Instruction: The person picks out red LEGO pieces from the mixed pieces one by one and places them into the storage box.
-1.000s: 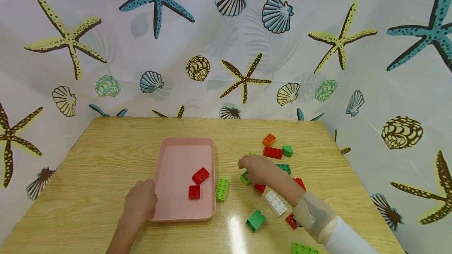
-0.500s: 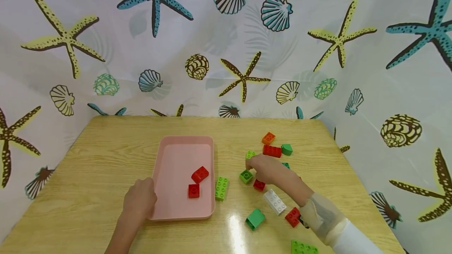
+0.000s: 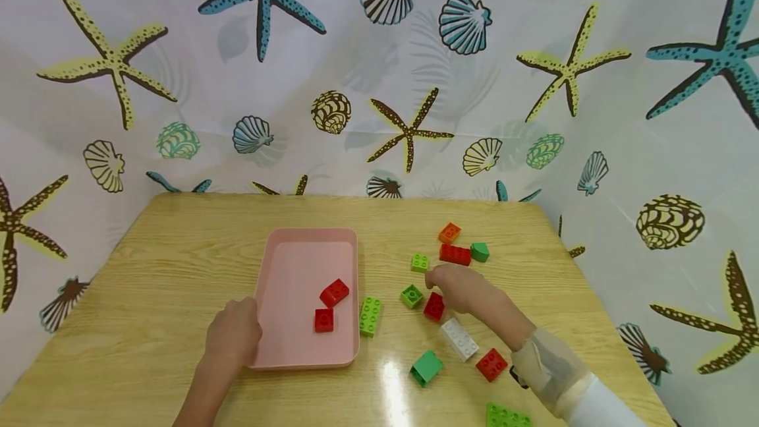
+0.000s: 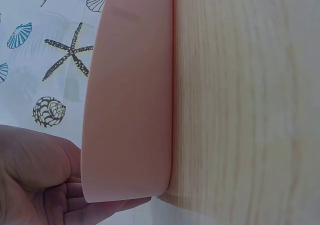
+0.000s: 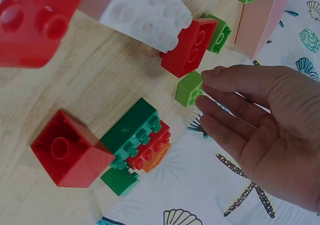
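My left hand (image 3: 234,333) grips the left side of a pink tray (image 3: 263,282); its fingers show past the wall's edge in the left wrist view. Two red toy bricks (image 3: 335,292) lie inside the tray. My right hand (image 3: 464,287) hovers over the scattered bricks, its fingers slightly bent, holding nothing in the right wrist view. Closest to its fingertips is a small light-green brick (image 5: 189,89). A second light-green brick (image 3: 412,296) and a red brick (image 3: 435,307) lie just nearer. A dark-green brick (image 5: 132,127) is hidden beneath the hand in the head view.
A long lime brick (image 3: 370,315) lies beside the tray's right wall. White (image 3: 459,339), green (image 3: 426,368) and red bricks (image 3: 491,365) lie nearer me. Red (image 3: 454,254), orange (image 3: 449,232) and green bricks (image 3: 479,252) lie farther back. A patterned curtain (image 3: 332,51) surrounds the table.
My right hand has shifted right, away from the light-green bricks, uncovering them and the nearby red brick. My left hand has stayed on the tray.
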`<state>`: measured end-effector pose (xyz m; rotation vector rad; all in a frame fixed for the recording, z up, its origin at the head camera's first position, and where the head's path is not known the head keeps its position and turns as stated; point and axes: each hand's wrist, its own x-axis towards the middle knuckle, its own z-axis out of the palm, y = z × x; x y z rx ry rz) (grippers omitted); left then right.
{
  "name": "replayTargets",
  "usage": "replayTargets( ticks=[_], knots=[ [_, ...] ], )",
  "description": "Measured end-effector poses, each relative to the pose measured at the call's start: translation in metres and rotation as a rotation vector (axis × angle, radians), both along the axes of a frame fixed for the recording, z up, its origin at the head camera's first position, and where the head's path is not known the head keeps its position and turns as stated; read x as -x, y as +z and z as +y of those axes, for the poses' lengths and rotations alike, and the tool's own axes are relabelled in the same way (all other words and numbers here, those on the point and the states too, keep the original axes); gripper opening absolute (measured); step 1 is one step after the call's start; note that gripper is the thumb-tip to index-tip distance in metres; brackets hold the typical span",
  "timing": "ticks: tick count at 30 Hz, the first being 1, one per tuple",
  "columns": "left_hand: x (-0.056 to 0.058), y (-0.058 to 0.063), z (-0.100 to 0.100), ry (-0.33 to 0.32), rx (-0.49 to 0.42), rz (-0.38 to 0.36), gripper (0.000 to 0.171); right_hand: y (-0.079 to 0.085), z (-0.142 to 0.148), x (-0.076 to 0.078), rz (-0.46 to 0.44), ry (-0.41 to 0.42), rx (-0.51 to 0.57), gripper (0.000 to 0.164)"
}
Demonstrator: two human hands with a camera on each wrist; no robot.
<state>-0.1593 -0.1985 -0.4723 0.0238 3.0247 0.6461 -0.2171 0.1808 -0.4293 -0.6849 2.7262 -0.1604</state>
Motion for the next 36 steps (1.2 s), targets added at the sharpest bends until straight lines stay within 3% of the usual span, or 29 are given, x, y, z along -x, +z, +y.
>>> replayTargets(
  ticks=[6, 21, 36],
  knots=[
    [0.000, 0.001, 0.000, -0.001, -0.005, -0.007, 0.012, -0.006, 0.003, -0.001, 0.039, 0.029, -0.002, 0.029],
    [0.000, 0.000, 0.001, -0.016, 0.015, 0.000, 0.009, -0.017, 0.003, -0.006, -0.009, 0.029, 0.008, 0.035],
    [-0.001, 0.003, 0.002, -0.014, 0.013, 0.021, 0.012, -0.026, 0.005, -0.005, 0.000, 0.027, 0.010, 0.033]
  ],
)
